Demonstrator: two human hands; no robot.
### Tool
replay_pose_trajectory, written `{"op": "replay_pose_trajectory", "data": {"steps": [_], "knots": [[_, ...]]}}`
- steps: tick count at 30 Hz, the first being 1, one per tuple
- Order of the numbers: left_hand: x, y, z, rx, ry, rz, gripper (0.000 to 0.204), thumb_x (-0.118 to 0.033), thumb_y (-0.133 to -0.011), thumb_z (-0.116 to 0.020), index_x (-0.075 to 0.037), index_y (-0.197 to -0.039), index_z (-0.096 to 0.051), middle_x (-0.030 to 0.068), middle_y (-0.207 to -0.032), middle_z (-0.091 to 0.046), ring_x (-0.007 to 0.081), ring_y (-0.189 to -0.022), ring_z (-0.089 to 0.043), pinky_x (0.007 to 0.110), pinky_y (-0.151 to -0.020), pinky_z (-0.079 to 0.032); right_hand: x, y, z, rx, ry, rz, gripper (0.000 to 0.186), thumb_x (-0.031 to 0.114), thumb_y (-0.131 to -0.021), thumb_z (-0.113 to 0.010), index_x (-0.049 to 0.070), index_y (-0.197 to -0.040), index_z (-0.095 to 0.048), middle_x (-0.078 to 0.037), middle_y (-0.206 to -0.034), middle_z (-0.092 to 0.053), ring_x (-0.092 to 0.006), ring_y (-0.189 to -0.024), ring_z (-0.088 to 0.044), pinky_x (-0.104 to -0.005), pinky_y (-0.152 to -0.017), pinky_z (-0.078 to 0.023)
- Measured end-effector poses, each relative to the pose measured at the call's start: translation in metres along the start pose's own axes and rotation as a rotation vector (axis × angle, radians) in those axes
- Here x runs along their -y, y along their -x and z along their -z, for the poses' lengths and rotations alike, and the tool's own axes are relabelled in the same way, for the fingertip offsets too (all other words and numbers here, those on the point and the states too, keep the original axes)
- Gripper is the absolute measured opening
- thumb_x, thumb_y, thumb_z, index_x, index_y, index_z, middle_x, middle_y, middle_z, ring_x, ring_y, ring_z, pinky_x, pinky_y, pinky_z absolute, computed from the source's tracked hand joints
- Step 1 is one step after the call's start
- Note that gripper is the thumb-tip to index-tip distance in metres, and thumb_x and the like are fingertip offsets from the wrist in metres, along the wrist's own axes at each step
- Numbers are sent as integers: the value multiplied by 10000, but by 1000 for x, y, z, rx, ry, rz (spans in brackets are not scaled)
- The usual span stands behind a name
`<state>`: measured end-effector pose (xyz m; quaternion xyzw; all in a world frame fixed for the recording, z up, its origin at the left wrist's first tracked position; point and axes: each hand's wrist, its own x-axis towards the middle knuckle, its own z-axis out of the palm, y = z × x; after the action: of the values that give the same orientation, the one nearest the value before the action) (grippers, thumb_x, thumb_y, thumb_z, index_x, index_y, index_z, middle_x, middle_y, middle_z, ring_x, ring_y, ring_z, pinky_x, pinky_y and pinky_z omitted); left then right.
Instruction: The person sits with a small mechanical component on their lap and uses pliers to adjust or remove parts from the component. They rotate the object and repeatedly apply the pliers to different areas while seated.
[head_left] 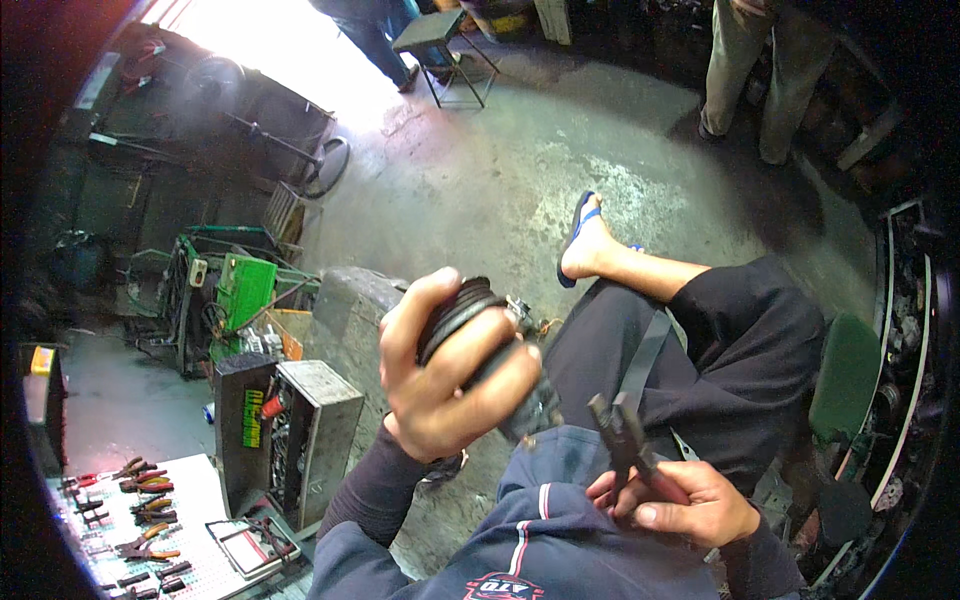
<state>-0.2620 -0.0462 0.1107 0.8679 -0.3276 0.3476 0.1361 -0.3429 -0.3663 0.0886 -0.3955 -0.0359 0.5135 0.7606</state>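
Observation:
My left hand [425,385] is raised over my lap, its fingers wrapped round a dark, roughly cylindrical machine part. The machine part [470,300] has a grooved, pulley-like end at its top and small metal fittings at its side; the hand covers much of it, and motion blurs its lower end. Lower and to the right, my right hand [695,505] grips a pair of pliers [628,435] by reddish handles, partly hidden in the fingers. The dark jaws point up, slightly parted, and are apart from the machine part.
Several pliers lie on a white perforated board [195,480] at lower left, beside a grey metal box [325,385]. A green machine [247,290] stands beyond. A stool [428,32] and two standing people's legs [735,75] are far off; a green chair [848,380] is at right.

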Motion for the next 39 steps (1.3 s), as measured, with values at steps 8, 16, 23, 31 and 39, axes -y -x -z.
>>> {"op": "replay_pose_trajectory", "data": {"steps": [8,16,23,31,39], "knots": [[21,-36,16,-92,-195,-326,378,-210,-736,-836,-326,-1070,-702,-48,-1180,-684,313,-1258,-552,438,-895,-611,-11,-35,-13,-77,38,268,233,141,-1068,-713,-49,-1202,-696,-117,-1295,-657,-171,-1205,-626,-358,-1061,-501],[0,-19,10,-95,-185,-251,304,-276,-774,-866,-317,-1031,-709,-45,-1160,-685,320,-1267,-535,455,-925,-582,9,-74,-45,-297,17,420,343,123,-1039,-745,-79,-1297,-641,-133,-1300,-656,-209,-1089,-735,-358,-996,-577],[-5,-15,10,-63,-178,-228,337,-296,-747,-876,-319,-1041,-713,-39,-1156,-691,328,-1265,-539,461,-926,-575,5,-77,-50,-376,-21,391,307,134,-1028,-728,-86,-1232,-660,-143,-1228,-682,-204,-1021,-732,-368,-989,-582],[6,-19,0,-165,-139,-142,493,-139,-697,-907,-331,-1097,-692,-46,-1199,-699,350,-1299,-547,422,-926,-585,-4,-36,-15,-99,-23,203,298,60,-976,-706,-70,-1241,-665,-218,-1390,-654,-250,-1216,-657,-434,-1123,-499],[7,-37,3,-236,-141,-133,509,-153,-696,-909,-340,-1114,-685,-58,-1184,-710,349,-1286,-561,427,-932,-578,10,-21,-6,98,80,84,482,43,-977,-728,-84,-1426,-609,-229,-1490,-624,-238,-1341,-620,-393,-1150,-482]]}}
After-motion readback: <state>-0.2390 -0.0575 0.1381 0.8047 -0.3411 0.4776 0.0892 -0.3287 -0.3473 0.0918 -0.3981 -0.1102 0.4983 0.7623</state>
